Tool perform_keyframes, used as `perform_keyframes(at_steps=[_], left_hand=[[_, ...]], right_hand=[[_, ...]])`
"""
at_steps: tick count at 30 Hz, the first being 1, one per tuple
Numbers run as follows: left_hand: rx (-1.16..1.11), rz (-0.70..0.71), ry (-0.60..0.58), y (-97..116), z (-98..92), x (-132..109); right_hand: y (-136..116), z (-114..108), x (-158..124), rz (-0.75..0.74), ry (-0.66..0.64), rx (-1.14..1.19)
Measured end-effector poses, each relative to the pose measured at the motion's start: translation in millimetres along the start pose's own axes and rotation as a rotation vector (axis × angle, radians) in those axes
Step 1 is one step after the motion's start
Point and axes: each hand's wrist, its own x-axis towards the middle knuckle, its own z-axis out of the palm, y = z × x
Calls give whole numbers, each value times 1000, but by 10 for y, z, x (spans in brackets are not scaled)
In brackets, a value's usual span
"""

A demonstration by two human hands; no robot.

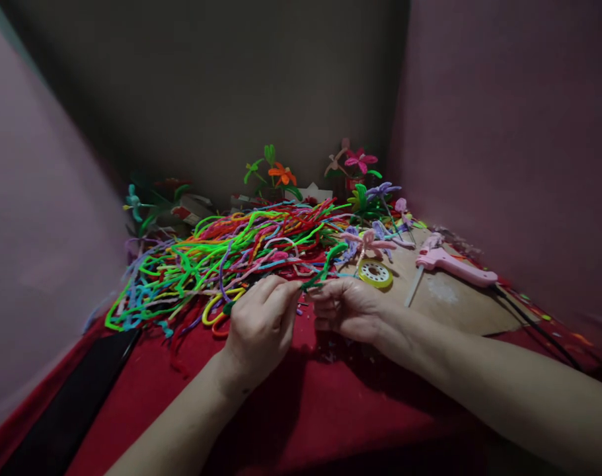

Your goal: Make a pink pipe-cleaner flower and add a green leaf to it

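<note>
Between my two hands is a dark green pipe cleaner [325, 266], bent so that one part rises up and to the right. My left hand [262, 320] is closed, its fingertips pinching the green piece near its lower end. From the right, my right hand [347, 309] pinches the same piece, its fingers curled. The fingertips of both hands nearly meet, and the exact grip points are partly hidden. Scissors with yellow and orange handles [215, 311] lie just beside my left hand. A yellow-rimmed spool [375, 272] sits behind my right hand.
A big heap of coloured pipe cleaners [241, 241] spreads behind my hands on the red cloth [301, 403]. A pink glue gun [454, 268] rests on a brown board [459, 307], its cord trailing right. Pipe-cleaner flowers [283, 174] stand at the back. A black object [73, 396] lies left.
</note>
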Motion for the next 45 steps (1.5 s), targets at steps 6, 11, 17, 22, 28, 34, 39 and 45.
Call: perform_keyframes(at_steps=[6,11,17,22,28,34,39,45], left_hand=[[173,0,-151,-74,50,17],[82,-103,-256,-165,59,4],[-119,-95,-405,-120,-28,45],[-115,-65,-458,-101,-82,65],[149,173,-431,-142,-35,53],[129,253,-346,-109,-103,95],[5,-229,123,-17,-231,123],[-1013,-954,-194,-17,-18,129]], right_hand=[[74,-5,7,-319,72,-259],[34,19,-107,-892,336,-1097],[56,18,-146,-1308,235,-1950],[99,-42,-114,-1184,108,-2143],[37,-6,-124,-823,89,-1762],[-18,-2,-110,-523,20,-1129],[9,36,-168,-731,168,-913],[73,49,-185,-740,150,-885]])
